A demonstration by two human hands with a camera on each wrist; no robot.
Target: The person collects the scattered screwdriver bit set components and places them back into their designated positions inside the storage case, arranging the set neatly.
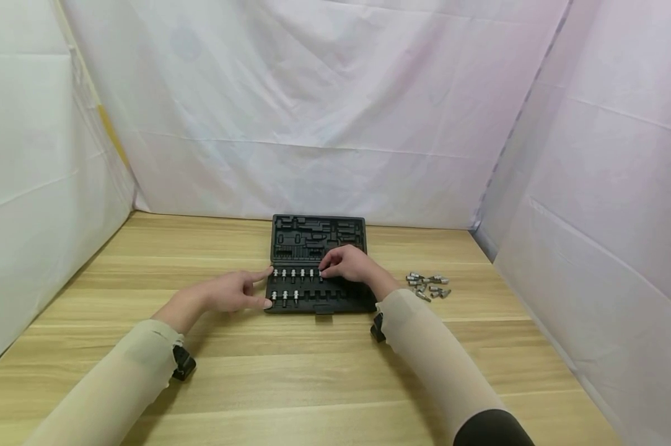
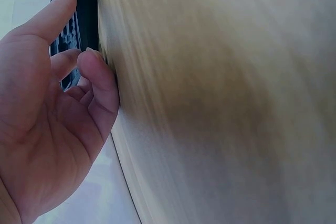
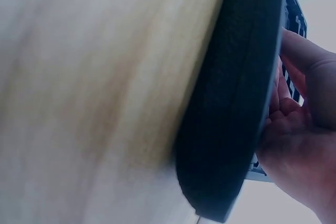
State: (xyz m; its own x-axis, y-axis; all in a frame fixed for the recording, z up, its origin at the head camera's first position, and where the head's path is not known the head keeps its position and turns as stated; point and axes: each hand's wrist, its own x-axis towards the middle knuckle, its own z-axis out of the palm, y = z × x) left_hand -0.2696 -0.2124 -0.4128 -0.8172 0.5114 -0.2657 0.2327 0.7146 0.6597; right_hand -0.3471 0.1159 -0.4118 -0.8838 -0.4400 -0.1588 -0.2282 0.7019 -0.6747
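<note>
A black plastic tool case (image 1: 313, 306) lies unfolded on the table, its moulded lid (image 1: 320, 238) leaning back behind the tray. Bit sockets with silver tops and dark tips stand in two rows of slots; one bit socket (image 1: 285, 297) is in the front row. My right hand (image 1: 353, 263) pinches a bit socket (image 1: 321, 276) between thumb and fingertips at the right end of the back row. At the case's left side, my left hand (image 1: 232, 292) touches the edge with thumb and index finger spread. In the left wrist view its other fingers (image 2: 100, 77) bend loosely.
Several loose bit sockets (image 1: 427, 285) lie scattered on the wooden table (image 1: 290, 371), right of the case. White cloth (image 1: 313, 111) hangs behind and along both sides. In the right wrist view the case's thick dark side (image 3: 231, 103) hides the fingertips' contact.
</note>
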